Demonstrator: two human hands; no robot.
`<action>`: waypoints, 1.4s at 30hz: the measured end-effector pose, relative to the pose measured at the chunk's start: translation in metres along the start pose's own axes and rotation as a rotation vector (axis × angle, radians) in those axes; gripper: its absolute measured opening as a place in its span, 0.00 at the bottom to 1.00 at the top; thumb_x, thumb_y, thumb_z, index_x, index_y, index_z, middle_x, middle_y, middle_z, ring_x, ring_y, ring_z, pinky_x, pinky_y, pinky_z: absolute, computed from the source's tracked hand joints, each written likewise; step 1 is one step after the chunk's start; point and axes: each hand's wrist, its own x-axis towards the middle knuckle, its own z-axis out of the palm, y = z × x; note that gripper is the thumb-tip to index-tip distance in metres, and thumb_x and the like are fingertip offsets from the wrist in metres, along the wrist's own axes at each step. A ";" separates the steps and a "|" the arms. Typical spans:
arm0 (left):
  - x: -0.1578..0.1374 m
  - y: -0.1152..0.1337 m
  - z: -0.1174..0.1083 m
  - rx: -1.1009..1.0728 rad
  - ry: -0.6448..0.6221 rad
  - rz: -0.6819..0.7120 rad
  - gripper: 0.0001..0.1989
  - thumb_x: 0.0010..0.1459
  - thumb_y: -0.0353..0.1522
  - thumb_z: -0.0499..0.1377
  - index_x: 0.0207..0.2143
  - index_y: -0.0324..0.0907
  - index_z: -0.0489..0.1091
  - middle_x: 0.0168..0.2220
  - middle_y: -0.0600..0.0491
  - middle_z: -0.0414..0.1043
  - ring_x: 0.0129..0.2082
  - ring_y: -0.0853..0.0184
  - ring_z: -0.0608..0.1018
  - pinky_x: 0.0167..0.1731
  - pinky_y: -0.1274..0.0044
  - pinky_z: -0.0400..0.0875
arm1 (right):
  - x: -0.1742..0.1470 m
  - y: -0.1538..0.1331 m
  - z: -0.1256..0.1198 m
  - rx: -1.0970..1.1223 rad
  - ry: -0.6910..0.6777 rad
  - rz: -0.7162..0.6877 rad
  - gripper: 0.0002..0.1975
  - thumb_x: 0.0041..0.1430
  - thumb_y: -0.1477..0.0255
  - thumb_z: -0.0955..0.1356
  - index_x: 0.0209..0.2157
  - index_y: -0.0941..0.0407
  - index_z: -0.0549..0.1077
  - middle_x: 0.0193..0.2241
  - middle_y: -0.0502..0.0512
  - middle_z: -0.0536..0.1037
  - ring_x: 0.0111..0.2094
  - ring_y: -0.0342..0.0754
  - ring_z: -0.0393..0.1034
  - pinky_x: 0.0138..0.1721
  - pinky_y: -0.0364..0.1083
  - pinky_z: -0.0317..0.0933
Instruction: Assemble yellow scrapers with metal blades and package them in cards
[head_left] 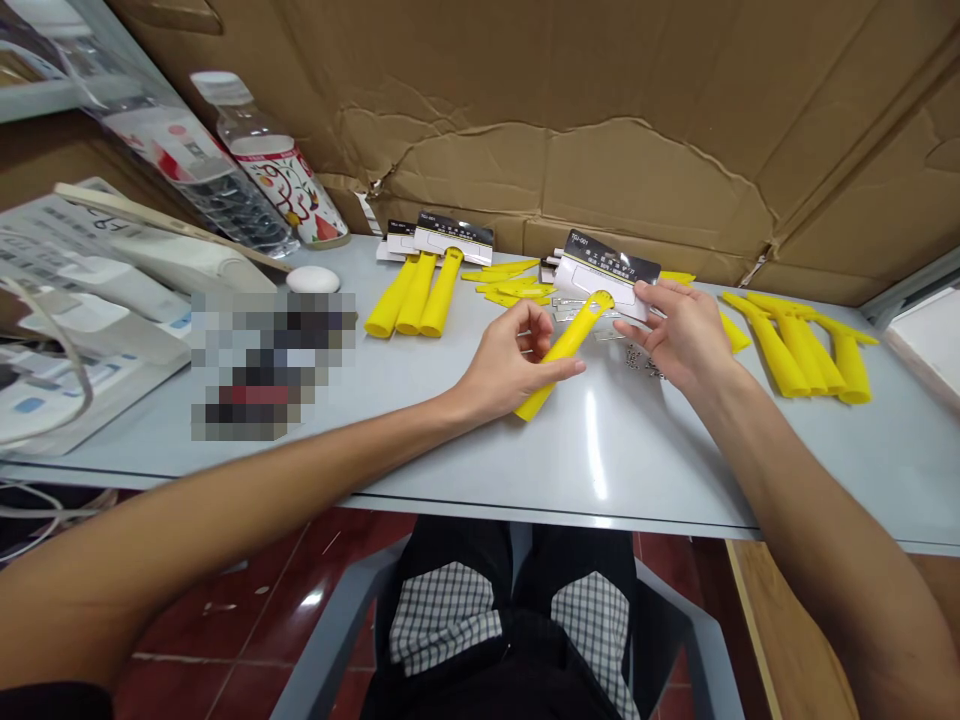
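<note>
My left hand (501, 368) is closed round a yellow plastic handle (576, 335), which slants up and to the right above the table. A black-and-white printed card (596, 275) is at the handle's slotted upper end. My right hand (688, 330) pinches the right edge of this card between thumb and fingers. Thin metal blades (570, 308) lie on the table just behind the handle. Below the card and beside my right fingers is a small heap of metal screws or similar bits (643, 362), partly hidden by the hand.
Carded yellow handles (409, 300) lie at the back left, with flat yellow pieces (514, 285) beside them. Several uncarded handles (806, 350) rest at the right. Bottles (281, 185), a white oval object (313, 280) and boxes (120, 290) stand left. A cardboard wall (480, 90) closes the back.
</note>
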 end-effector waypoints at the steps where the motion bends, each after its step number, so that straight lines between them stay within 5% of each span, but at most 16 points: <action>1: -0.001 0.001 0.001 -0.024 -0.005 -0.024 0.26 0.43 0.35 0.80 0.33 0.45 0.65 0.31 0.60 0.65 0.29 0.72 0.69 0.33 0.75 0.70 | -0.001 0.000 0.001 0.010 0.015 0.007 0.17 0.49 0.72 0.81 0.32 0.50 0.70 0.38 0.50 0.78 0.42 0.49 0.79 0.45 0.54 0.84; 7: -0.008 0.001 0.006 -0.125 0.056 -0.122 0.28 0.46 0.40 0.79 0.33 0.46 0.61 0.29 0.61 0.62 0.28 0.71 0.69 0.32 0.75 0.70 | -0.009 0.003 0.011 0.097 -0.050 0.037 0.21 0.45 0.67 0.84 0.31 0.50 0.71 0.40 0.50 0.80 0.47 0.53 0.81 0.48 0.54 0.84; 12: -0.012 -0.003 0.007 -0.081 0.066 -0.087 0.28 0.48 0.41 0.79 0.30 0.46 0.60 0.27 0.61 0.60 0.26 0.71 0.68 0.30 0.75 0.68 | -0.008 0.008 0.012 -0.003 -0.053 0.078 0.26 0.44 0.57 0.85 0.30 0.48 0.68 0.37 0.51 0.78 0.41 0.56 0.83 0.36 0.54 0.82; 19: 0.002 0.001 0.002 -0.130 0.077 -0.107 0.21 0.56 0.45 0.75 0.34 0.45 0.69 0.34 0.54 0.72 0.32 0.68 0.77 0.31 0.74 0.75 | -0.001 0.014 0.006 -0.060 -0.082 0.008 0.27 0.45 0.56 0.84 0.27 0.47 0.65 0.31 0.51 0.75 0.35 0.56 0.80 0.40 0.61 0.81; 27: 0.027 0.004 -0.015 -0.363 0.071 -0.317 0.11 0.55 0.31 0.73 0.40 0.40 0.79 0.44 0.47 0.82 0.36 0.66 0.83 0.31 0.76 0.79 | -0.005 0.010 0.007 -0.152 -0.267 0.055 0.26 0.49 0.54 0.84 0.28 0.47 0.66 0.34 0.52 0.80 0.32 0.54 0.79 0.34 0.60 0.77; 35: 0.028 -0.002 -0.013 -0.427 0.108 -0.351 0.07 0.56 0.26 0.68 0.33 0.42 0.73 0.38 0.51 0.79 0.40 0.64 0.83 0.32 0.74 0.83 | 0.002 0.010 0.004 -0.256 -0.309 0.078 0.23 0.52 0.59 0.80 0.25 0.49 0.63 0.28 0.53 0.76 0.26 0.50 0.70 0.21 0.50 0.61; 38: 0.029 0.000 -0.015 -0.383 0.098 -0.363 0.08 0.56 0.24 0.67 0.30 0.41 0.70 0.35 0.52 0.76 0.37 0.65 0.82 0.30 0.75 0.83 | 0.004 0.012 0.003 -0.521 -0.239 -0.109 0.15 0.55 0.62 0.76 0.28 0.49 0.66 0.29 0.53 0.75 0.25 0.49 0.67 0.25 0.51 0.61; 42: 0.032 0.000 -0.017 -0.297 0.135 -0.346 0.12 0.55 0.22 0.67 0.28 0.41 0.66 0.33 0.52 0.75 0.36 0.66 0.82 0.34 0.75 0.84 | -0.008 0.009 0.004 -0.958 -0.053 -0.700 0.10 0.58 0.66 0.73 0.42 0.52 0.75 0.36 0.54 0.79 0.30 0.48 0.68 0.38 0.53 0.63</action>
